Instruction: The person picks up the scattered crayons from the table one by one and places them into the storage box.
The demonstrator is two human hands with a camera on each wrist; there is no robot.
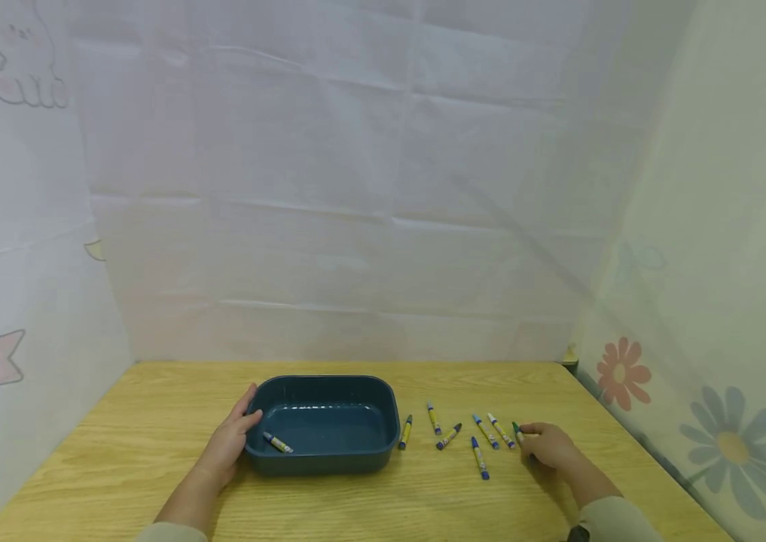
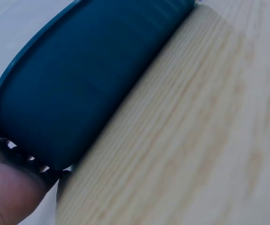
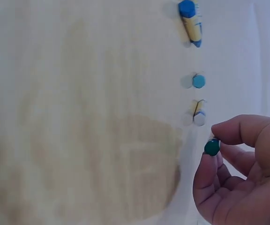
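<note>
Head view shows my left hand [image 1: 230,444] resting with relaxed fingers against the left wall of the blue tub [image 1: 324,453], one crayon [image 1: 277,443] inside. My right hand [image 1: 548,446] pinches the green crayon [image 1: 517,431] on the wooden table [image 1: 118,452], rightmost among loose crayons.

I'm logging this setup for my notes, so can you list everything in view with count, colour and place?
Bin: one, dark teal, on the table left of centre.
Crayon in bin: one, yellow wrap with blue ends, at the bin's near-left corner.
Loose crayons: six, mostly yellow-wrapped with dark, blue or white tips, scattered right of the bin.
Green crayon: one, at the right end of the row.
Table: one, light wood.
Backdrop: white cloth with cartoon and flower prints.
Left hand: rests against the bin's left wall.
Right hand: its fingers pinch the green crayon.
</note>
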